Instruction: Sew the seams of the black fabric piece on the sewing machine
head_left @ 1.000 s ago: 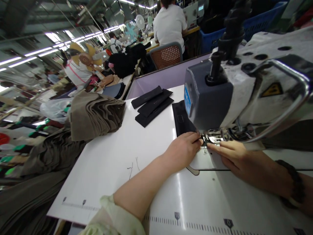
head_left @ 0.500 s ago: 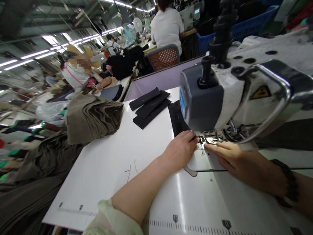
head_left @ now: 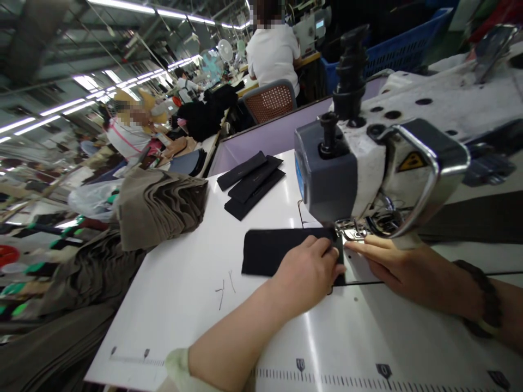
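Note:
A black fabric piece (head_left: 265,253) lies flat on the white table, its right end reaching the presser foot (head_left: 352,231) of a sewing machine (head_left: 327,174). My left hand (head_left: 312,267) grips that right end, fingers curled and pinching its edge. On the other side of the presser foot, my right hand (head_left: 392,256) rests on the machine bed with fingers stretched out. Nothing shows in it, though the machine's guard hides part of the hand. Behind the piece, several similar black fabric pieces (head_left: 251,182) lie overlapped in a small pile.
A folded stack of brown-grey fabric (head_left: 159,204) stands at the table's left edge, with more fabric (head_left: 93,272) hanging below. Loose thread ends (head_left: 220,294) lie near my left forearm. Beyond the purple partition (head_left: 245,141), a person (head_left: 273,51) sits at another machine.
The black fabric piece has turned from pointing away behind the needle to lying sideways, left of the presser foot. My left hand has come slightly nearer with it. My right hand has barely moved.

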{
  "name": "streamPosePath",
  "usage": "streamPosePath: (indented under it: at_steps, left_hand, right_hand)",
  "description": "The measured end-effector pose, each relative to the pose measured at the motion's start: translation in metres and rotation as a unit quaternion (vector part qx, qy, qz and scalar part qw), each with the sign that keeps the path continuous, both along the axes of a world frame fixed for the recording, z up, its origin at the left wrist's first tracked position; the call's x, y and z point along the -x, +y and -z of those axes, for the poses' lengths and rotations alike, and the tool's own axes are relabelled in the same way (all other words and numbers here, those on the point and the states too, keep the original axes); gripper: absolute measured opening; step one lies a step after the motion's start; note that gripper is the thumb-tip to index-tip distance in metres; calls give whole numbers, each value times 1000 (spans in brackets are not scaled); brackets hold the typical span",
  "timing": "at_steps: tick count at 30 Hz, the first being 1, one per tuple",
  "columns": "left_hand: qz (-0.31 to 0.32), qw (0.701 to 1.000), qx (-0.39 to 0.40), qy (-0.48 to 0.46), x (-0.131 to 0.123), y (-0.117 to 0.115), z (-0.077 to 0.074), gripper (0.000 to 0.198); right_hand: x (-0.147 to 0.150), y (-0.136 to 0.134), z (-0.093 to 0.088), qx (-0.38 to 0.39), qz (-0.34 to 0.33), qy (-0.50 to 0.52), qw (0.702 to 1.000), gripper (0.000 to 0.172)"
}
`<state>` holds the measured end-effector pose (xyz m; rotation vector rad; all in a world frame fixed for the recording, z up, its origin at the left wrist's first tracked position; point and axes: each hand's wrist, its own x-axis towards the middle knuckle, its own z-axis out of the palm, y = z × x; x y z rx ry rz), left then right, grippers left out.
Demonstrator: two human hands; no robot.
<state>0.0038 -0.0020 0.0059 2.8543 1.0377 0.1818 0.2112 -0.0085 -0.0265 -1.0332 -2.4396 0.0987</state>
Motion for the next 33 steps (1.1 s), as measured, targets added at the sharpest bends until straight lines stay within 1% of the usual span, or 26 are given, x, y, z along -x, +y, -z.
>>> streamPosePath:
  at_steps: [2,4,9,12,15,17,19,21,25,29,33]
  left_hand:
    - [29,1000,-5,6,-2,-9,-3,28]
    - [49,999,-18,14,-3,-12,-3,29]
    - [66,997,-31,10,-5,-12,-1,27]
    - [80,996,-31,0,-6,-13,0,28]
    - [81,997,-6,-14,-5,-16,0,28]
    - [99,995,17,-17,-5,-19,-2,27]
    - [124,992,32,-10,-4,-22,-5,26]
    - [141,989,38,-2,-4,-24,-7,24]
    - [145,989,35,0,-2,-25,-9,24]
    - [138,990,9,3,0,-22,-6,28]
    - [130,991,-15,3,1,-16,-2,31]
  right_hand:
    - [-1,0,1,-2,3,6,1000,33]
    - [-2,0,3,-3,0,5,1000,33]
    - [-3,-2,0,2,-16,4,1000,31]
    - [-5,-4,-7,25,-59,-12,998,29]
    - [-7,-8,-12,50,-114,-39,991,28]
    - [-8,-11,-14,66,-140,-46,987,25]
    - [-7,-13,-15,70,-153,-40,985,24]
    - [-7,-15,-15,64,-155,-31,985,24]
    - [-6,-16,-15,56,-150,-25,987,25]
    - [-6,-14,-14,41,-131,-35,990,25]
    - [-5,-12,-13,-6,-113,-41,993,26]
